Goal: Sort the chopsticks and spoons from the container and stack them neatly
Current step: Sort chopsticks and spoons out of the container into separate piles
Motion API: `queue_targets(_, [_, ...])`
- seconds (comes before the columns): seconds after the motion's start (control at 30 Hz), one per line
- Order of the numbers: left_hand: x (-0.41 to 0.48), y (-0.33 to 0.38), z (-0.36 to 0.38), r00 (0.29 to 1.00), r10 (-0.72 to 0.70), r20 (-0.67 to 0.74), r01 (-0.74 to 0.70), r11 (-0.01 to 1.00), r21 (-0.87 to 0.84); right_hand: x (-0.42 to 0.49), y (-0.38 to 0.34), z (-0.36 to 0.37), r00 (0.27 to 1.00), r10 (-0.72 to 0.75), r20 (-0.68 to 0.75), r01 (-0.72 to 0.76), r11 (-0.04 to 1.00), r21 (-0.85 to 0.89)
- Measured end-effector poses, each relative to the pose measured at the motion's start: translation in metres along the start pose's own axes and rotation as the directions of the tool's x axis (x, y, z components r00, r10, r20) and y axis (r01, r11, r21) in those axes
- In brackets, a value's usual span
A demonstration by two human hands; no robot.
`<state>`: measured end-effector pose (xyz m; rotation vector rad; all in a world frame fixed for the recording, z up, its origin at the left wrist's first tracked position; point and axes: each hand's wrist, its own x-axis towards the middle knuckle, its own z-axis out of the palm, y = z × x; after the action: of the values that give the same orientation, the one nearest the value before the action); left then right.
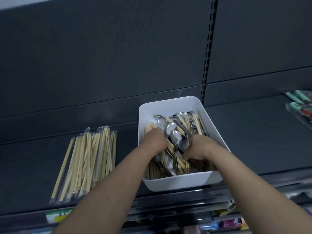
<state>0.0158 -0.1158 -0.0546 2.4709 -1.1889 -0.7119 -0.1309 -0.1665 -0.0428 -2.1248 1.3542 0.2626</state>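
Wrapped pale wooden chopsticks [87, 164] lie piled on the dark shelf [30, 159] at left, well apart from the white rectangular plastic container [182, 183], inside which the left hand [155, 141] has its fingers buried in cutlery, grip indeterminate, while the right hand [197, 147] curls its fingers round the handles of shiny metal spoons [175, 137].

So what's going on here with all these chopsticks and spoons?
A person is sorting cutlery on a dark shop shelf. Both hands are down in a white container of mixed chopsticks and metal spoons. The right hand curls its fingers round some spoon handles; the left hand digs in among the chopsticks, its fingers hidden. A pile of wrapped chopsticks already lies on the shelf to the left. No spoon stack shows yet.
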Motion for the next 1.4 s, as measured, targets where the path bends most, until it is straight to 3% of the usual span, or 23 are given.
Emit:
queue_targets(0.2, [0.009,-0.001,-0.006,0.989,-0.059,-0.139,0.025,0.972,-0.235,-0.005,-0.003,-0.008,0.979,0.013,-0.203,0.02,0.987,0.159])
queue_targets(0.33, [0.003,0.002,-0.008,0.998,-0.032,-0.056,0.026,0.995,-0.099,-0.008,-0.005,-0.019,0.943,0.004,-0.333,0.019,0.998,0.066])
queue_targets(0.43, [-0.001,0.005,0.001,0.999,-0.01,0.051,0.008,0.999,0.039,-0.009,-0.002,-0.019,0.958,0.001,-0.286,-0.001,1.0,0.0])
queue_targets(0.57, [-0.014,0.013,0.009,0.981,-0.01,0.193,-0.001,0.998,0.056,-0.011,0.001,-0.011,0.966,-0.016,-0.26,0.017,1.0,0.002])
queue_targets(0.73, [-0.024,0.022,0.017,0.934,-0.057,0.354,0.078,0.996,-0.046,-0.02,0.008,-0.018,0.907,-0.017,-0.421,0.042,0.998,0.05])
queue_targets(0.9, [-0.028,0.031,0.024,0.943,-0.079,0.323,0.078,0.997,0.016,-0.025,0.01,-0.022,0.892,-0.034,-0.45,0.037,0.999,-0.002])
queue_targets(1.03, [-0.025,0.027,0.02,0.973,-0.073,0.217,0.066,0.997,0.043,-0.024,0.013,-0.018,0.894,-0.024,-0.448,0.07,0.994,0.088])
queue_targets(1.13, [-0.024,0.019,0.016,0.974,-0.117,0.195,0.133,0.988,-0.074,-0.02,0.012,-0.017,0.893,-0.021,-0.449,0.105,0.981,0.164])
queue_targets(1.4, [-0.015,-0.001,0.006,0.991,-0.1,0.088,0.123,0.939,-0.321,-0.01,0.003,-0.01,0.903,-0.057,-0.427,0.157,0.967,0.203])
